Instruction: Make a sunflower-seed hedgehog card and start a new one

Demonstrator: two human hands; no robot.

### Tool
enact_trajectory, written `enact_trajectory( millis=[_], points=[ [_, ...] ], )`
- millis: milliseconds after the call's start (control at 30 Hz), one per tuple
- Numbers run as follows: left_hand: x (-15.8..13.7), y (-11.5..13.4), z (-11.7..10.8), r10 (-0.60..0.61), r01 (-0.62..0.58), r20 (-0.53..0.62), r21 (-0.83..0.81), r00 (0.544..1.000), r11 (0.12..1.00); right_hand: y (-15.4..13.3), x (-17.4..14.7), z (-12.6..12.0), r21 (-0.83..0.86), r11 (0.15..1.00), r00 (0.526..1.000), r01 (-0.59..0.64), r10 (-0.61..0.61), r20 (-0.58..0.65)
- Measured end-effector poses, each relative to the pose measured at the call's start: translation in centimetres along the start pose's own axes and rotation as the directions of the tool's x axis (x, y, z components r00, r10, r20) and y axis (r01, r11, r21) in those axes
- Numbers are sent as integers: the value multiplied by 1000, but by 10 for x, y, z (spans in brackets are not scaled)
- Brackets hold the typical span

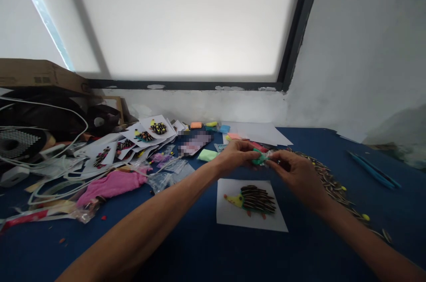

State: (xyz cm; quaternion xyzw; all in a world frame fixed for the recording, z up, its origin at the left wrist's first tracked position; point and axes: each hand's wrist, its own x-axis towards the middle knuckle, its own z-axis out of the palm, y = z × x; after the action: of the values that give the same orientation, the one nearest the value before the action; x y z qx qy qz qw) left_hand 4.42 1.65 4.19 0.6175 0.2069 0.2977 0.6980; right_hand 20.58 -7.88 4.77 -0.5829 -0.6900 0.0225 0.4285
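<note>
My left hand (pixel 237 156) and my right hand (pixel 294 171) meet above the table, fingers closed from either side on a small green packet (pixel 258 156) in clear plastic wrap. It looks like modelling clay, though the fingers cover part of it. Just below lies a white card (pixel 229 215) bearing a hedgehog figure (pixel 254 200) with a yellow face, a red nose and a back of dark striped seeds. Beside my right hand, loose sunflower seeds (pixel 329 182) are strewn along the table with a few yellow bits among them.
At left are finished hedgehog cards (pixel 156 124), a pink cloth (pixel 115 186), white cables (pixel 40 162) and plastic bags (pixel 166 180). Clay packets, one light green (pixel 208 155), and white sheets (pixel 256 131) lie toward the wall. Blue tweezers (pixel 372 168) rest at right on the blue table (pixel 186 246).
</note>
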Motion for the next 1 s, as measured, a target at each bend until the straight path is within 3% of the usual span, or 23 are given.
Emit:
enact_trajectory(
  millis=[400,600,800,1000],
  points=[
    [-1,1,0,9,-12,-58,-55,998,998,3,-1,2,53,998,998,-36,39,-56],
    [0,-2,-1,31,-39,-99,-82,995,996,2,-1,5,69,992,992,-109,113,-57],
    [0,1,-4,0,-6,-52,-125,999,992,9,0,5,134,982,990,-136,139,-10],
    [3,-8,-4,-13,-3,-99,-162,995,987,8,1,3,166,977,990,-137,129,56]
  ],
)
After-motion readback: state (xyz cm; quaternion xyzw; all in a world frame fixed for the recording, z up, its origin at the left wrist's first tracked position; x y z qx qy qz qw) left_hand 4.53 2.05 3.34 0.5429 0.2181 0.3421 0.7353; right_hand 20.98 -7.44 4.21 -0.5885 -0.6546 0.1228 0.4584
